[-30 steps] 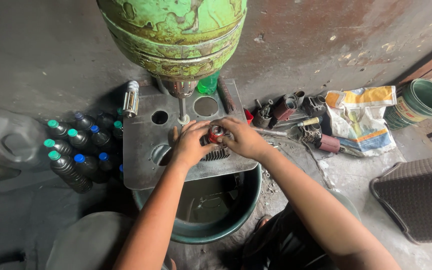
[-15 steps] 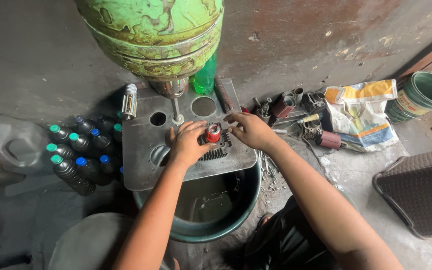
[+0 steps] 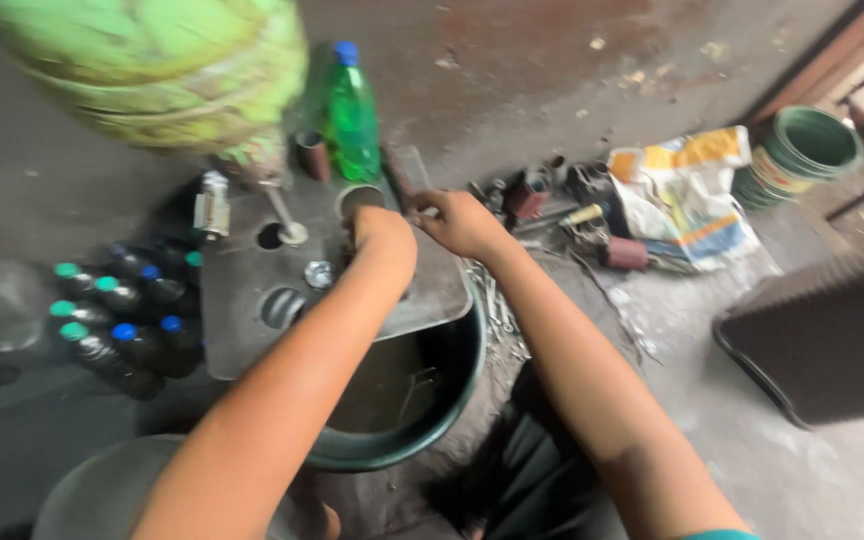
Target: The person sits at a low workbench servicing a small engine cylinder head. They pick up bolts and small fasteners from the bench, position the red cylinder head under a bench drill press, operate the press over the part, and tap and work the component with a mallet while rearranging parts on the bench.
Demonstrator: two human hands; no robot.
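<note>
Two bare hands are recorded over a grey metal plate (image 3: 252, 340), which is laid across a dark green tub (image 3: 422, 420). Left hand (image 3: 384, 232): grip curled at the plate's far edge beside a round opening (image 3: 357, 198); what is grasped cannot be told. Right hand (image 3: 464, 222): grip clenched just beside it, contents hidden. Capped dark bottles (image 3: 117, 325) are grouped left of the plate. Farther off, a green plastic bottle (image 3: 352, 120) is stood upright; a printed bag (image 3: 687, 195) and green bucket (image 3: 802, 150) are placed right.
</note>
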